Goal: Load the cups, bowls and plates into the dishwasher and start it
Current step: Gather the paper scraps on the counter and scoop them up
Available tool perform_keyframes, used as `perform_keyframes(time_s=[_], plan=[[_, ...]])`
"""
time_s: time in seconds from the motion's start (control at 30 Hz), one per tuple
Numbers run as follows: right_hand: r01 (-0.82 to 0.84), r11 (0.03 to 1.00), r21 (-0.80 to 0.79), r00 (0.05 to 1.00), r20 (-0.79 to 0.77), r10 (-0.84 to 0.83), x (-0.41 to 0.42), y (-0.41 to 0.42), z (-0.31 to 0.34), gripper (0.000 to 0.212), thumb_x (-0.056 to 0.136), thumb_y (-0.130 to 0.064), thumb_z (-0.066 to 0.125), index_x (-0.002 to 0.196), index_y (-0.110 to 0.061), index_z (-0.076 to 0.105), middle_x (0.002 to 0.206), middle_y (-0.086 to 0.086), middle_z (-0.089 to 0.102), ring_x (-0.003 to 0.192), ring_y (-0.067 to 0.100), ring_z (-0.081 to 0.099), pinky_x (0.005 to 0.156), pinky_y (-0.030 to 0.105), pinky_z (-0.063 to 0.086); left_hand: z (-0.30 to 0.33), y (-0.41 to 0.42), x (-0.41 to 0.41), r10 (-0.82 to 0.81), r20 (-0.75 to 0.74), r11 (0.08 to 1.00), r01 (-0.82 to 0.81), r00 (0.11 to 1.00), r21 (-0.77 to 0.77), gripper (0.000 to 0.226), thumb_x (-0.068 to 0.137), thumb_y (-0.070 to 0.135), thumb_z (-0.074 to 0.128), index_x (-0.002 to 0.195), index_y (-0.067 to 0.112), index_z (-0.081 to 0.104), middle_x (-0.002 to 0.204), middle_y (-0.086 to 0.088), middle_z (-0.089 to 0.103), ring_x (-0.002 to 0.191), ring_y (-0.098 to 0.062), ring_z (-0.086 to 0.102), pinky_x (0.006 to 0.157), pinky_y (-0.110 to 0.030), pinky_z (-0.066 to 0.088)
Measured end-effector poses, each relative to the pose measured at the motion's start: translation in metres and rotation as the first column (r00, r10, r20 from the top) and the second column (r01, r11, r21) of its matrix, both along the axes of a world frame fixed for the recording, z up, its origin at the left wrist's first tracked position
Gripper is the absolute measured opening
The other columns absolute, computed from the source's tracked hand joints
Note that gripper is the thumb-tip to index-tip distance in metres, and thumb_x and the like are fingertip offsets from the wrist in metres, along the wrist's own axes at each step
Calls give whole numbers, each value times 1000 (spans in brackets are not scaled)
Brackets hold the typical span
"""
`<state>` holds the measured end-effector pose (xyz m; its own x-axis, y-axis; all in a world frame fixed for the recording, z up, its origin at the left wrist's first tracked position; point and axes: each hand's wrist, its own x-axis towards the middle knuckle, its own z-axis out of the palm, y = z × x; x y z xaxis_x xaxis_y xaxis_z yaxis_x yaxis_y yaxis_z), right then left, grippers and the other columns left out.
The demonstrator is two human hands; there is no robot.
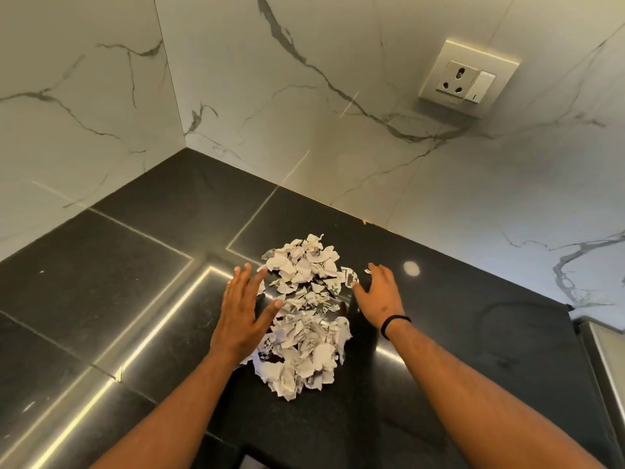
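Note:
No cups, bowls, plates or dishwasher are in view. A heap of torn white paper scraps (306,316) lies on a black stone countertop (101,282). My left hand (241,314) lies flat with straight fingers at the heap's left edge, its thumb touching the scraps. On the other side of the heap is my right hand (380,296), fingers straight and spread, wearing a black band at the wrist. Neither hand holds anything.
White marbled walls meet in a corner behind the counter. A wall socket with a switch (468,77) sits at the upper right. The counter's right end drops off near a pale edge (602,343). A dark gap (257,462) shows at the counter's front.

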<state>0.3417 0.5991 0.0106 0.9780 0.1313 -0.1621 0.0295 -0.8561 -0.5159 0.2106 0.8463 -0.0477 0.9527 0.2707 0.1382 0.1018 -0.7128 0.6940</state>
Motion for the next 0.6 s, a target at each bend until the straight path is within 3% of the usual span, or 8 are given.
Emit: perform_keyframes(time_s=[0.1, 0.23, 0.3, 0.37, 0.43, 0.5, 0.6], plan=[[4, 999, -49, 981, -195, -13, 25, 4, 0, 81, 100, -43, 54, 159, -10, 11, 167, 13, 3, 154, 31, 8, 122, 42, 17, 1, 0, 10, 115, -78, 992, -110, 990, 65, 87, 87, 84, 18, 159, 40, -2, 168, 0, -15, 152, -11, -23, 121, -39, -13], [-71, 997, 25, 952, -296, 75, 31, 22, -5, 75, 104, -38, 48, 160, -12, 5, 167, 12, 9, 153, 31, 13, 124, 44, 18, 1, 1, 23, 146, -166, 980, -121, 975, 156, 95, 85, 86, 5, 161, 29, -4, 169, -2, -4, 154, -14, -12, 124, -42, -11], [-114, 991, 67, 965, -229, 126, 27, 35, -7, 67, 104, -34, 49, 159, -15, 16, 164, 12, 23, 149, 30, 27, 122, 42, 25, 0, 2, 26, 107, -160, 984, -80, 981, 162, 94, 87, 85, 3, 161, 27, 1, 168, 1, 6, 155, -12, -4, 126, -45, -6], [-122, 989, 85, 991, -47, 126, 25, 46, -6, 56, 103, -31, 51, 153, -14, 34, 153, 12, 42, 139, 29, 43, 116, 41, 35, 1, 1, 25, 64, -141, 988, -43, 988, 145, 91, 89, 84, 3, 161, 28, 8, 167, 2, 15, 155, -10, 2, 126, -44, -3], [-140, 989, 48, 983, 122, 133, 28, 58, -1, 48, 101, -32, 53, 145, -14, 46, 143, 10, 49, 130, 28, 49, 110, 41, 42, 6, 1, 24, 46, -127, 992, -30, 991, 123, 89, 90, 82, 3, 161, 29, 13, 166, 2, 20, 154, -9, 5, 126, -40, -4], [-194, 981, -18, 967, 163, 195, 35, 72, 3, 53, 99, -39, 54, 146, -16, 44, 146, 10, 43, 134, 28, 43, 111, 42, 40, 10, 0, 21, 38, -118, 994, -25, 992, 108, 88, 89, 81, 3, 160, 30, 18, 165, 1, 22, 154, -9, 7, 126, -37, -5], [-253, 963, -96, 966, 18, 256, 50, 96, 7, 72, 93, -58, 54, 155, -30, 29, 163, 11, 18, 149, 36, 20, 117, 53, 31, 9, 0, 21, 32, -113, 994, -21, 993, 103, 86, 90, 81, 3, 159, 33, 20, 165, 0, 24, 154, -8, 4, 125, -36, -6]])
